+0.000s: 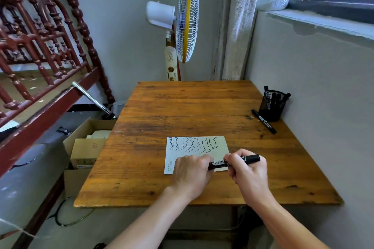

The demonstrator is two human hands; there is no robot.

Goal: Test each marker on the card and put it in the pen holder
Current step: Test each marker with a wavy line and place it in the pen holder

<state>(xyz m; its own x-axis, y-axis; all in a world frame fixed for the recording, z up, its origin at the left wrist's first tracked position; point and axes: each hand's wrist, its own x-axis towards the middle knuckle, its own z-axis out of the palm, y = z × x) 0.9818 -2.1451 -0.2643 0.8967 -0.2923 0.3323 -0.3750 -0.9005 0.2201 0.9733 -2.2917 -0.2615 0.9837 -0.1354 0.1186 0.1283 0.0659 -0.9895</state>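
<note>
Both forearms enter from the near edge: the left hand (191, 172) has its fingers curled round the left end of a black marker (234, 161), and the right hand (248, 170) grips the barrel, the right end protruding past its fingers. The marker is held roughly level above the lower right corner of the card (221, 145), which lies flat on the wooden table (182, 103) and bears a row of wavy black test strokes along its far edge. At the far right stands the black mesh pen holder (271, 112) containing several markers (273, 98), with a loose marker (264, 121) lying on the table just beside its base.
</note>
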